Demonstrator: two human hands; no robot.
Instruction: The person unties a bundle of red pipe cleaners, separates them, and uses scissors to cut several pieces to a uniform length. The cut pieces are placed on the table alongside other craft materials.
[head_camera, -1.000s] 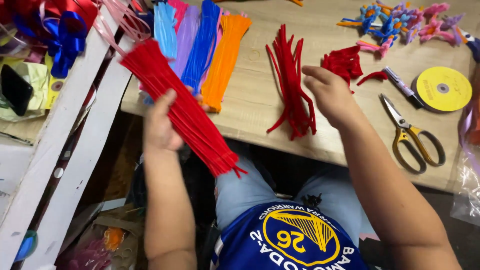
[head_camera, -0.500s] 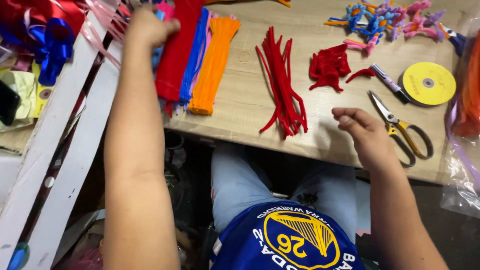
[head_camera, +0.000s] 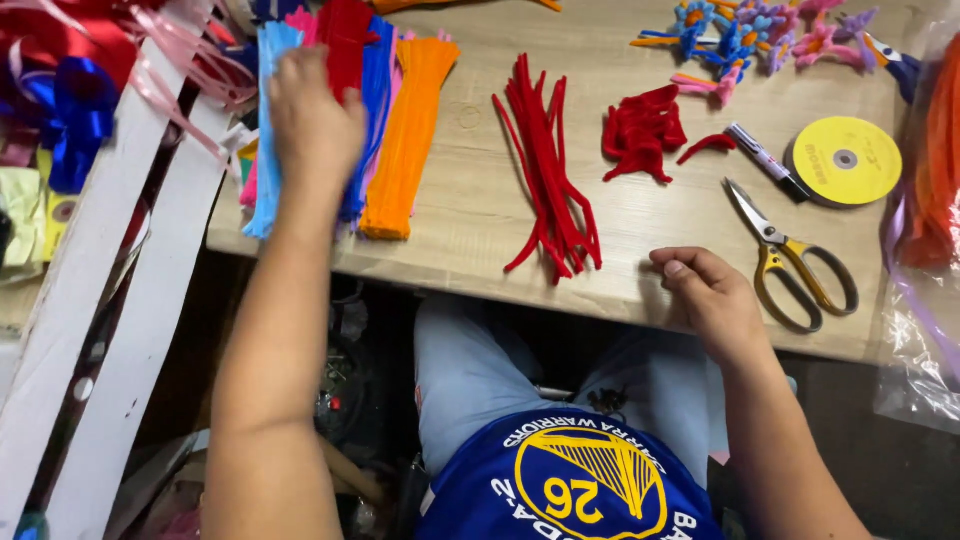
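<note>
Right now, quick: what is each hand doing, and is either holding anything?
Left hand: open, palm down on the bundles of pipe cleaners, gripping nothing visible.
Right hand: loosely curled, empty, resting on the table edge.

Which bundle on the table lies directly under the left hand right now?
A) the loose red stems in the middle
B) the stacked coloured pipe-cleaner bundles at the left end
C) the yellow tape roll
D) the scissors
B: the left hand rests on the stacked coloured pipe-cleaner bundles at the table's left end, while the right hand sits curled at the near table edge, beside the scissors.
</note>
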